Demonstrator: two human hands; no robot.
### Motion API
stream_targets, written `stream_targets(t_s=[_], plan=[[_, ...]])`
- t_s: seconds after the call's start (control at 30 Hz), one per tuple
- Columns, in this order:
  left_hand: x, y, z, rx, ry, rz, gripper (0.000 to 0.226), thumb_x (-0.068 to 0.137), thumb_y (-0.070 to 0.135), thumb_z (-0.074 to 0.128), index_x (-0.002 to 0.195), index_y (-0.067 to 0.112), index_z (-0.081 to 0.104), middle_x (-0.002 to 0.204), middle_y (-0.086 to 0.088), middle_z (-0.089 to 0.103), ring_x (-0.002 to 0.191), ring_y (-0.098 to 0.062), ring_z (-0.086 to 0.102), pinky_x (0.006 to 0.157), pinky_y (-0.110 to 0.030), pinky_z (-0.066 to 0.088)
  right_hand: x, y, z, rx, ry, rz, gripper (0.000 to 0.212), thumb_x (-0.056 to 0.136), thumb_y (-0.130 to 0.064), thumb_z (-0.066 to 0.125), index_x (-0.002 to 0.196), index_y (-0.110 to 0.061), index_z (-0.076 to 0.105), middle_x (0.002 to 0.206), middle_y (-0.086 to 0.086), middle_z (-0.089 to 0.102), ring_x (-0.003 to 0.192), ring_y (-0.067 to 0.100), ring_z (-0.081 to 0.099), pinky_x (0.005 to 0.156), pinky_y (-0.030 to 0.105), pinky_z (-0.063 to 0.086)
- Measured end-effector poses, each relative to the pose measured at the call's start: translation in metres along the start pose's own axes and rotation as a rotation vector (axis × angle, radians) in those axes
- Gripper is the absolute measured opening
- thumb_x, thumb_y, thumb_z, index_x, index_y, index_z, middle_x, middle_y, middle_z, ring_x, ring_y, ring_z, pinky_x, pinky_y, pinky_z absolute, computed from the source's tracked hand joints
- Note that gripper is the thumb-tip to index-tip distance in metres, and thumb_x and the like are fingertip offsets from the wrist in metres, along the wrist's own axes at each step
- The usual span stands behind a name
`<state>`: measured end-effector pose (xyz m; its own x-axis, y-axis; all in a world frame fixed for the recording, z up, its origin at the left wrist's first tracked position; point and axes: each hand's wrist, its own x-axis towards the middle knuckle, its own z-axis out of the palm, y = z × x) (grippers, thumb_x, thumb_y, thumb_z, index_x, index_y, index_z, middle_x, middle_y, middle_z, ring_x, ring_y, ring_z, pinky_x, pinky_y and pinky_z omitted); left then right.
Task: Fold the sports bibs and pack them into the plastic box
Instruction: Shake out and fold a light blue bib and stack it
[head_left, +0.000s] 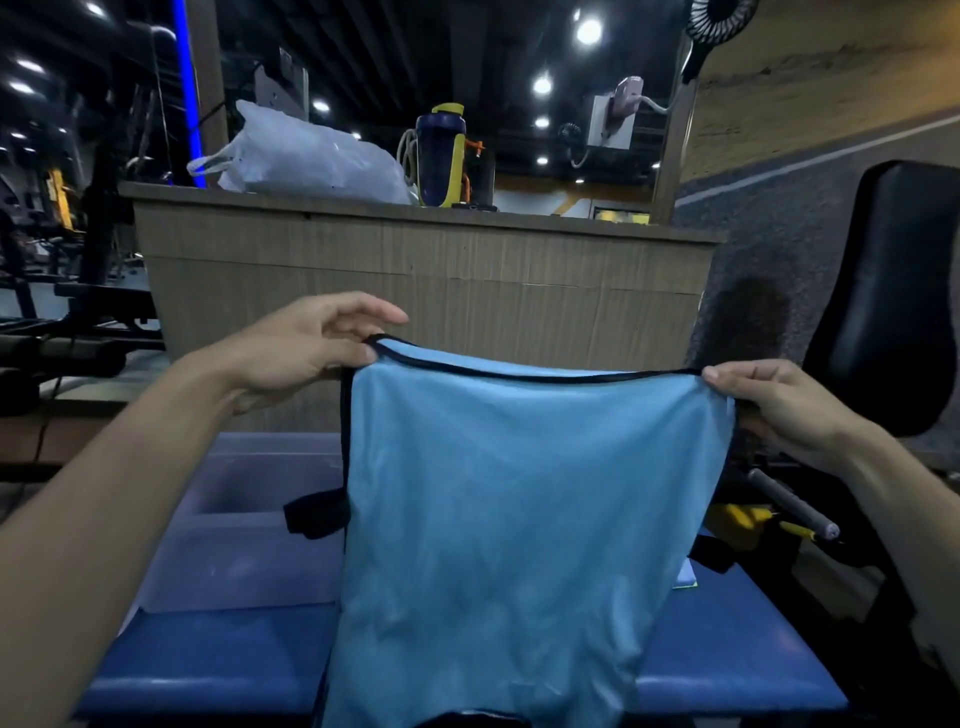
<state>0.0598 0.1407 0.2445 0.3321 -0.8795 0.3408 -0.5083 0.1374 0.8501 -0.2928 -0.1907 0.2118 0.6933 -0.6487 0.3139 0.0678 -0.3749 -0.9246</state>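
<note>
A light blue sports bib (509, 519) with black trim hangs spread out in front of me, above a blue padded bench (218, 660). My left hand (311, 343) pinches its top left corner and my right hand (779, 405) pinches its top right corner, so the top edge is stretched between them. A black side strap dangles at the bib's left edge. The translucent plastic box (244, 519) stands on the bench behind the bib, at the left; the bib hides its right part.
A wooden counter (415, 270) rises behind the bench, carrying a white plastic bag (306, 156) and a blue and yellow shaker bottle (441, 156). A black padded seat back (888, 291) and a grey handle (795, 504) stand at the right. Gym machines fill the far left.
</note>
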Motion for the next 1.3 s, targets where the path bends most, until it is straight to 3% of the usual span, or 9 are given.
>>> stream_targets(t_s=[0.13,0.23,0.37,0.53,0.87,0.97,1.1,1.2,1.3], plan=[[-0.001,-0.005,0.007,0.265,0.019,0.052,0.025,0.096,0.000,0.064,0.099,0.020,0.078,0.101,0.001,0.076,0.096,-0.012,0.069,0.095,-0.029,0.049,0.004,0.003,0.004,-0.032,0.058,-0.047,0.066,0.049,-0.052,0.093,0.093,-0.004,0.079,0.100,0.018,0.076,0.083,0.016,0.072,0.067,0.020,0.058],[-0.003,-0.008,0.013,0.366,0.060,0.053,0.013,0.092,0.012,0.073,0.095,0.022,0.080,0.096,0.006,0.078,0.097,-0.010,0.072,0.090,-0.016,0.052,0.006,0.006,0.004,-0.035,0.100,-0.097,0.089,0.031,-0.065,0.096,0.090,-0.001,0.078,0.087,0.013,0.076,0.077,0.014,0.070,0.065,0.019,0.057],[-0.004,-0.018,0.019,0.298,0.150,0.058,0.005,0.082,0.027,0.080,0.085,0.024,0.080,0.089,0.005,0.079,0.091,-0.012,0.074,0.089,-0.026,0.054,0.006,0.009,0.005,-0.015,0.117,-0.131,0.069,0.034,-0.062,0.097,0.076,-0.009,0.079,0.079,0.006,0.075,0.072,0.009,0.069,0.064,0.017,0.054],[-0.002,-0.037,0.027,0.329,0.203,0.077,0.007,0.093,0.021,0.072,0.087,0.023,0.075,0.089,0.005,0.077,0.085,-0.007,0.071,0.085,-0.025,0.053,0.006,0.010,0.008,0.020,0.150,-0.144,0.025,0.069,-0.025,0.081,0.081,-0.004,0.075,0.072,0.000,0.074,0.070,0.009,0.066,0.063,0.015,0.053],[-0.011,-0.048,0.037,0.279,-0.007,0.152,0.019,0.099,0.011,0.061,0.107,0.019,0.077,0.101,0.008,0.078,0.097,-0.006,0.072,0.084,-0.013,0.051,0.011,0.012,0.005,-0.001,0.218,-0.163,0.043,0.061,-0.041,0.087,0.082,-0.006,0.076,0.080,0.005,0.073,0.080,0.012,0.066,0.077,0.021,0.054],[-0.013,-0.049,0.034,0.318,-0.097,0.134,0.023,0.097,0.007,0.063,0.110,0.020,0.076,0.106,0.011,0.076,0.102,-0.005,0.070,0.087,-0.014,0.051,0.012,0.016,0.003,-0.024,0.223,-0.158,0.064,0.042,-0.064,0.094,0.078,-0.012,0.079,0.085,0.007,0.074,0.083,0.014,0.067,0.080,0.026,0.054],[-0.011,-0.056,0.036,0.337,-0.072,0.086,0.015,0.089,0.013,0.074,0.101,0.021,0.079,0.098,0.008,0.078,0.098,-0.009,0.073,0.092,-0.027,0.055,0.015,0.019,0.003,-0.028,0.232,-0.164,0.071,0.038,-0.068,0.094,0.079,-0.012,0.079,0.086,0.008,0.073,0.083,0.014,0.067,0.082,0.027,0.053],[-0.009,-0.061,0.037,0.294,0.011,0.070,0.008,0.085,0.019,0.078,0.093,0.019,0.079,0.091,0.003,0.078,0.091,-0.013,0.074,0.089,-0.031,0.056,0.015,0.018,0.004,-0.021,0.219,-0.179,0.058,0.050,-0.061,0.093,0.078,-0.012,0.079,0.083,0.005,0.074,0.080,0.012,0.067,0.076,0.020,0.054],[-0.009,-0.063,0.035,0.157,0.089,0.015,0.008,0.087,0.018,0.077,0.090,0.011,0.078,0.088,-0.003,0.078,0.086,-0.013,0.074,0.082,-0.024,0.056,0.013,0.017,0.002,-0.004,0.166,-0.142,0.018,0.072,-0.036,0.081,0.072,-0.018,0.080,0.075,-0.003,0.073,0.077,0.009,0.065,0.071,0.017,0.053]])
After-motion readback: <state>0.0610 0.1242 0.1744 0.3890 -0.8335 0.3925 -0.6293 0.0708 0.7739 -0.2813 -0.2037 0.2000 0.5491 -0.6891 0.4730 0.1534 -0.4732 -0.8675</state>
